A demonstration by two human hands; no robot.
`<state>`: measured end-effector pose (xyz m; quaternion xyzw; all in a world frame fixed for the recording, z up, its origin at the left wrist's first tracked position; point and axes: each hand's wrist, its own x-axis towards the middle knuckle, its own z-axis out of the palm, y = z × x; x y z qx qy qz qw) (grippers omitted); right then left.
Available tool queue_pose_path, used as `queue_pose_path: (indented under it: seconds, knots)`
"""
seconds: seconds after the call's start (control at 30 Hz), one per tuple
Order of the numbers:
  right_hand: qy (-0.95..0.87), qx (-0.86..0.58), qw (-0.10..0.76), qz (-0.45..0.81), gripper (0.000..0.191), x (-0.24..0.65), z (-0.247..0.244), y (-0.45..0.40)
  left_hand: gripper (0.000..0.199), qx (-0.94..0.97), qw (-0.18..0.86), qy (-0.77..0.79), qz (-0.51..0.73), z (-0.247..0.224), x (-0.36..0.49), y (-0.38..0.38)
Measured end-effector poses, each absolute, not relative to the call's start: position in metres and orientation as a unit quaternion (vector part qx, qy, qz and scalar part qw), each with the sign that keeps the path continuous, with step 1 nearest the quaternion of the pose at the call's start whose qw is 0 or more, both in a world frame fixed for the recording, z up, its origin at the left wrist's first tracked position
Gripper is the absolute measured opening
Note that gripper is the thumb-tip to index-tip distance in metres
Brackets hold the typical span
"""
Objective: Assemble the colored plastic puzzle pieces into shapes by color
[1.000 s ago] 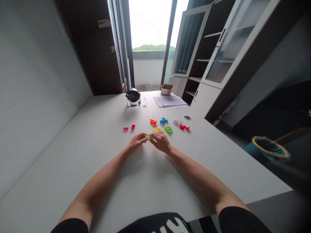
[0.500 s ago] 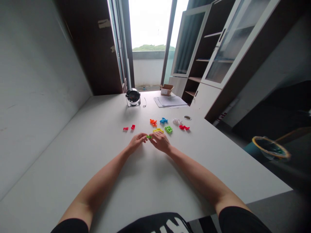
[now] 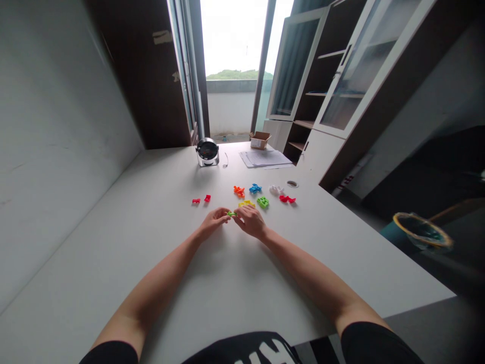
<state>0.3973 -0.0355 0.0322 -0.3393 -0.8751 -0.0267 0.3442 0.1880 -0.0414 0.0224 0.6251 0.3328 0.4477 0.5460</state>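
Between my fingertips is a small green piece point(image 3: 231, 214). My left hand point(image 3: 214, 221) pinches its left end, and my right hand point(image 3: 250, 221) grips its right end. Just beyond my right hand lies a yellow cluster point(image 3: 247, 203), partly covered by the fingers. A green cluster point(image 3: 262, 202) rests to its right. Orange pieces point(image 3: 239, 191), blue pieces point(image 3: 255, 188), white pieces point(image 3: 276, 190) and red pieces point(image 3: 287, 199) sit behind and to the right. Two small red pieces, one point(image 3: 196, 201) left of the other point(image 3: 207, 198), lie beyond my left hand.
On the white table point(image 3: 151, 212), a round black device on a metal stand point(image 3: 207, 152) is at the back, near a thin wire point(image 3: 226, 160). Papers point(image 3: 266, 158) and an open cardboard box point(image 3: 260, 140) stand back right. A round hole point(image 3: 292, 184) is near the right edge.
The green piece has turned slightly between my fingertips. Both hands stay in nearly the same place, and the other pieces have not moved.
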Motion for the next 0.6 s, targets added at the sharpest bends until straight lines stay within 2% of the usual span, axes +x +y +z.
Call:
queue_pose_path:
  seconds: [0.33,0.6]
  knots:
    - [-0.876,-0.348,0.331,-0.048,0.032,0.3984,0.0326,-0.0352,0.039,0.630,0.546,0.340,0.435,0.0277,0.1871,-0.0452]
    - [-0.878,-0.346,0.330,-0.037,0.029,0.3990,0.0323,-0.0350,0.038,0.644,0.522,0.347,0.438,0.0231,0.1875,-0.0429]
